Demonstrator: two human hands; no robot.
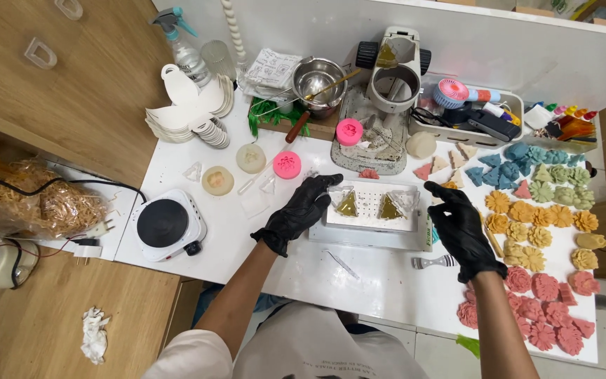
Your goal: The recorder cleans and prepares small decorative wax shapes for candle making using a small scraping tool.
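White craft bench, two gloved hands at a shallow tray.

Your left hand [301, 210] rests its curled fingers on the white tray [369, 228], gripping nothing; your right hand [461, 226] hovers half open and empty just beside it. The tray holds two clear triangular moulds [348, 203] of amber-green fill. A nudge could tip them, I judge. Beyond, a steel pot [318, 77] holds a spoon.

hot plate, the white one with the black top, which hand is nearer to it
Left. The left hand is right of the hot plate, at the white tray. The right hand is beyond the tray's far end.
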